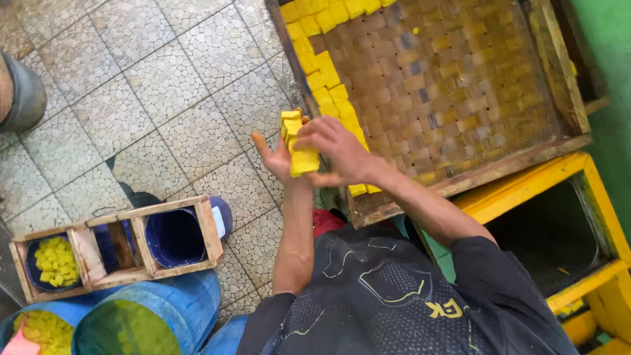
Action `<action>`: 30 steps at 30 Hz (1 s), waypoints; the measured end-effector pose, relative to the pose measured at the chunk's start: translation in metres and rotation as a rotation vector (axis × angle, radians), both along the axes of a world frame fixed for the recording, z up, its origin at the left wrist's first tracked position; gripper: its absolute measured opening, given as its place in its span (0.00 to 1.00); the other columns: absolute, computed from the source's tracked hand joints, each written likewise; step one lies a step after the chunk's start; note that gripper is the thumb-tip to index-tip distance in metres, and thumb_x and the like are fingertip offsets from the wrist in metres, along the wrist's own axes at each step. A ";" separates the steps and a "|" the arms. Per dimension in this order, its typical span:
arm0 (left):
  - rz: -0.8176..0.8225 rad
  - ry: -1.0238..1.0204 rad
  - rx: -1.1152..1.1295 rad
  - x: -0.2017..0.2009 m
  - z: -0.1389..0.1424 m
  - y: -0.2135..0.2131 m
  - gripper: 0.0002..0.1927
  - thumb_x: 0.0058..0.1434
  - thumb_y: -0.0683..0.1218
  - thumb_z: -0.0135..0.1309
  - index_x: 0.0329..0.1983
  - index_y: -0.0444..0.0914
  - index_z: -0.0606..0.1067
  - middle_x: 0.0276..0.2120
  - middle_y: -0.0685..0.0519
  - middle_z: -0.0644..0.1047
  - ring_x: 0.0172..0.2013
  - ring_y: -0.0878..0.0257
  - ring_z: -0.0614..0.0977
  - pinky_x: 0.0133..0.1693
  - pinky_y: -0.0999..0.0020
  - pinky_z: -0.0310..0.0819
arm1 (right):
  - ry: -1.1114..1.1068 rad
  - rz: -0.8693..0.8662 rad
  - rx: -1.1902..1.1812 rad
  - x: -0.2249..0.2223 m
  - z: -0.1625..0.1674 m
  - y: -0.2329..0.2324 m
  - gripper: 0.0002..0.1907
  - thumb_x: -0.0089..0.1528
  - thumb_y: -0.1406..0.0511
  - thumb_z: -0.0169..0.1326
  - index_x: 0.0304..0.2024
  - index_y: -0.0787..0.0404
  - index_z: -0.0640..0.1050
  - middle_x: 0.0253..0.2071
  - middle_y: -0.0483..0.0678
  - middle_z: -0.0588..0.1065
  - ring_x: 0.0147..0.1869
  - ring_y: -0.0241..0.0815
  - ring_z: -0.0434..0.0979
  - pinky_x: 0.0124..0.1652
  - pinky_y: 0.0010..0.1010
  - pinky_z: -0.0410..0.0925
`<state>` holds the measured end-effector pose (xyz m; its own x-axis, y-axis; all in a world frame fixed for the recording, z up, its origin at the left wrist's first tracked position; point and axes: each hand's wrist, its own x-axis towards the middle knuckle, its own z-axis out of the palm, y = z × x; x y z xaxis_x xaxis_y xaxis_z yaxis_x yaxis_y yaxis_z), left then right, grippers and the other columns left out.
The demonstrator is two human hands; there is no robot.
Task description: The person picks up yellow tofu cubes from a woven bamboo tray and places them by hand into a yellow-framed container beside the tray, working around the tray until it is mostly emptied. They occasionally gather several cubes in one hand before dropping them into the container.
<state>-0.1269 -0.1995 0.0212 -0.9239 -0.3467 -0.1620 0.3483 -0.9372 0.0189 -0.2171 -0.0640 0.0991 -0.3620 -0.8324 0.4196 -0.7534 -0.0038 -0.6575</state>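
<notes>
My left hand [275, 160] is palm up at the left edge of a woven bamboo tray [460, 79] and carries a small stack of yellow cubes [299, 141]. My right hand [336, 152] reaches across from the right, its fingers clamped over the same stack, pressing the cubes against the left palm. More yellow cubes [322, 69] line the tray's left side and top left corner. The rest of the woven surface is bare. A few cubes [363, 189] lie at the tray's near edge under my right wrist.
The tray rests on a yellow wooden stand [526, 187] by a green wall [608, 72]. On the tiled floor [164, 85] a three-compartment wooden frame [118, 243] sits over blue buckets, one holding yellow cubes [54, 261]. Blue barrels [158, 315] stand below. A boot [20, 92] is at far left.
</notes>
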 end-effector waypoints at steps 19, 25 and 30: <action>-0.200 -0.327 -2.380 0.071 0.024 0.124 0.31 0.72 0.50 0.58 0.72 0.33 0.64 0.74 0.36 0.60 0.76 0.35 0.57 0.75 0.39 0.50 | -1.488 -0.836 -0.381 0.119 -0.033 0.478 0.31 0.61 0.48 0.53 0.60 0.58 0.73 0.62 0.48 0.72 0.65 0.49 0.74 0.52 0.47 0.73; -0.250 -0.249 -2.568 0.073 0.002 0.138 0.32 0.71 0.53 0.59 0.71 0.31 0.64 0.71 0.34 0.62 0.72 0.33 0.59 0.72 0.37 0.49 | -1.025 -0.977 1.094 0.082 -0.179 0.547 0.39 0.61 0.42 0.57 0.67 0.58 0.72 0.72 0.61 0.60 0.74 0.63 0.57 0.63 0.48 0.60; -0.166 -0.417 -2.651 0.070 -0.017 0.160 0.30 0.72 0.54 0.58 0.69 0.32 0.67 0.67 0.38 0.69 0.70 0.41 0.68 0.74 0.37 0.47 | -0.591 -0.784 1.679 0.093 -0.252 0.540 0.33 0.59 0.50 0.57 0.62 0.59 0.75 0.76 0.64 0.51 0.75 0.71 0.53 0.58 0.63 0.60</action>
<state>-0.0569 -0.0396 0.0047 -0.9927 -0.0206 0.1185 0.0332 0.9000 0.4345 -0.1238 0.4756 -0.1534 -0.5681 0.1980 -0.7988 0.0075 0.9718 0.2356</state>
